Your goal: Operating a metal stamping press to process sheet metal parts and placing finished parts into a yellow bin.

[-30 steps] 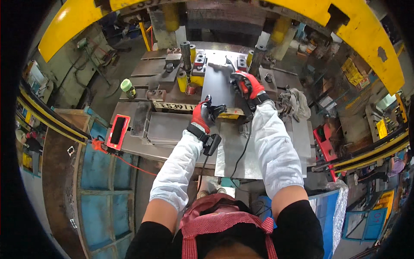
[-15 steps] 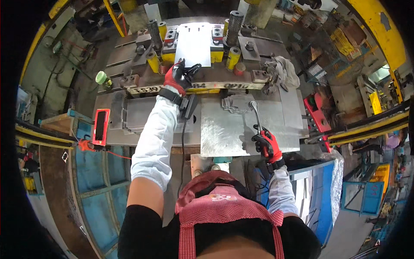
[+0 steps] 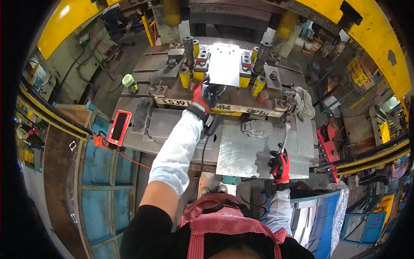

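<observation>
Head view: bright sheet [image 3: 224,67] lies atop the block [image 3: 241,96]; left hand [image 3: 208,94], loosely spread at the block's near edge, contact uncertain, best keeps to sheet edges; right hand [image 3: 279,166], nearer than the block, grips a tool [image 3: 285,139].

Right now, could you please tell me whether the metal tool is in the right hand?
In it: the right hand is closed around the metal tool, whose shaft sticks out ahead.
</observation>
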{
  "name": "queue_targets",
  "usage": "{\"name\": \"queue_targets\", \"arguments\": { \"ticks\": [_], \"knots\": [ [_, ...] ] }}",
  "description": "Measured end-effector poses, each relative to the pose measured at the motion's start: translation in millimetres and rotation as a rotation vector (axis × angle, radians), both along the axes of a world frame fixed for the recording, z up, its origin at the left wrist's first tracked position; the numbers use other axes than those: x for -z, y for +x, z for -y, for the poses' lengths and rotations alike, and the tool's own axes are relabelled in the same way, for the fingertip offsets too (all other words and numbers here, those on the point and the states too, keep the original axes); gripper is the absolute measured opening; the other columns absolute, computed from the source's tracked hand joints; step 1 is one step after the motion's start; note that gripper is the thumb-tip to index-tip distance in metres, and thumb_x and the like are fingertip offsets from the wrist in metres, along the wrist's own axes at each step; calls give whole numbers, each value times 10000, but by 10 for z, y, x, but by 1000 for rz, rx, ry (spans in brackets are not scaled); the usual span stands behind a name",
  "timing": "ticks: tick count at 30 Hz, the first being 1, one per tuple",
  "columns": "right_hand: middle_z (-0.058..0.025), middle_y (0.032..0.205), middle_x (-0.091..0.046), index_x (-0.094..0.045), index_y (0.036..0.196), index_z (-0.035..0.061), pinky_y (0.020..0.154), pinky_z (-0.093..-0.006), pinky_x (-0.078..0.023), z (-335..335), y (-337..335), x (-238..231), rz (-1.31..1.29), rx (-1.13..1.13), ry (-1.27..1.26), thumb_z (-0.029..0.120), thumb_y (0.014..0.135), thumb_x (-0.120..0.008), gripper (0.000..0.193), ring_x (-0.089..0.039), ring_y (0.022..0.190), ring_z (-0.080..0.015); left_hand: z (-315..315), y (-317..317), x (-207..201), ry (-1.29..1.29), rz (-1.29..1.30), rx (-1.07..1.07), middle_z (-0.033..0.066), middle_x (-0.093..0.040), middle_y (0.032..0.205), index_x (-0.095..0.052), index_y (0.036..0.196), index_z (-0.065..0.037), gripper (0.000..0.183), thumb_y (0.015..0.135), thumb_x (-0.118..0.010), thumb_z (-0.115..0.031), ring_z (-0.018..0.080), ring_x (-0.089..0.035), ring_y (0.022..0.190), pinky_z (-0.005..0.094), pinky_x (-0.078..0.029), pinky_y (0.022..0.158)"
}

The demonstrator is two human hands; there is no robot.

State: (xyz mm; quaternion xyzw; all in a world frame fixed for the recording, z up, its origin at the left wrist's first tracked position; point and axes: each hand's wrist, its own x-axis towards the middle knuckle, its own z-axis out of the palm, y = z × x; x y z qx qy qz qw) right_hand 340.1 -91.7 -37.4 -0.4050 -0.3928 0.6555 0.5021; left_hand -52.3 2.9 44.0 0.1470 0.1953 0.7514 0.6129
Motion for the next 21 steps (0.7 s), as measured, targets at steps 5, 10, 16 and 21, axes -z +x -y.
{"name": "queue_targets", "arguments": {
  "ticks": [5, 10, 16, 21],
  "knots": [
    [-46, 711, -565, -441, 1221, 104, 427, -260, -416, 172, 491, 431, -10, 375, -84, 162, 809, -567, 435, -478, 481, -125, 1406, 214, -61, -283, -480, -281, 67, -613, 987, -509, 1192, -70, 394, 898, -491, -331, 174, -610, 723, 318, -502, 614],
    [-44, 645, -524, -486, 881, 94, 448, -322, -457, 255, 371, 611, 17, 431, -100, 232, 844, -554, 158, -509, 479, -175, 2764, -121, 1128, -585, -1491, -410, 127, -533, 1187, -480, 1226, -82, 425, 829, -575, -199, 274, -535, 1050, 388, -440, 863],
    [-25, 604, -473, -460, 895, 105, 453, -323, -447, 211, 430, 685, -89, 356, -62, 187, 827, -573, 155, -504, 485, -177, 2877, -356, 1345, -624, -2403, -167, 101, -321, 1380, -333, 1339, -178, 637, 757, -572, -278, 330, -231, 1298, 497, -150, 1053],
    [-16, 605, -447, -457, 877, 107, 454, -343, -468, 250, 328, 540, -38, 446, -74, 182, 823, -575, 150, -484, 466, -174, 2855, -387, 1438, -631, -2407, -124, 93, -298, 1398, -302, 1356, -187, 661, 756, -563, -286, 320, -211, 1312, 507, -112, 1061]
  ]
}}
